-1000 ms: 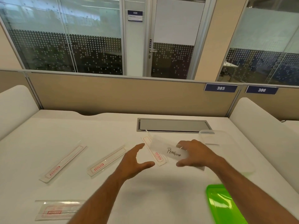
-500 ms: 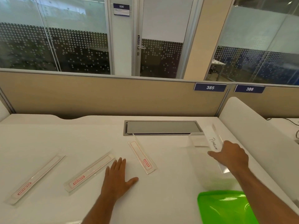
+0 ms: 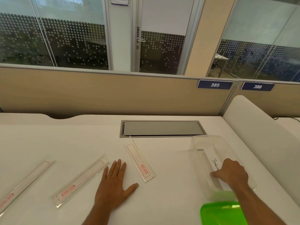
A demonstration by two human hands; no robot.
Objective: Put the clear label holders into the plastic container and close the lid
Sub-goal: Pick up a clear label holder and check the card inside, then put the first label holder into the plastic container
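Note:
A clear plastic container [image 3: 201, 143] stands open on the right of the white desk. Inside it lies a label holder [image 3: 211, 157] with a handwritten white card; my right hand [image 3: 230, 173] reaches into the container and pinches the near end of this holder. The green lid [image 3: 222, 214] lies in front of the container, at the bottom right. Three more clear label holders with red print lie flat on the desk: one [image 3: 139, 162] in the middle, one [image 3: 81, 179] left of it, one [image 3: 24, 182] at the far left. My left hand [image 3: 115, 184] rests flat on the desk between two of them, fingers spread.
A grey cable hatch [image 3: 162, 129] is set into the white desk [image 3: 65, 140] behind the holders. A tan partition runs along the back with number plates 385 and 386. A white rounded divider [image 3: 259, 127] bounds the desk on the right.
My right hand has carried the handwritten holder from the middle of the desk to the right and lowered it into the container. My left hand dropped flat onto the desk.

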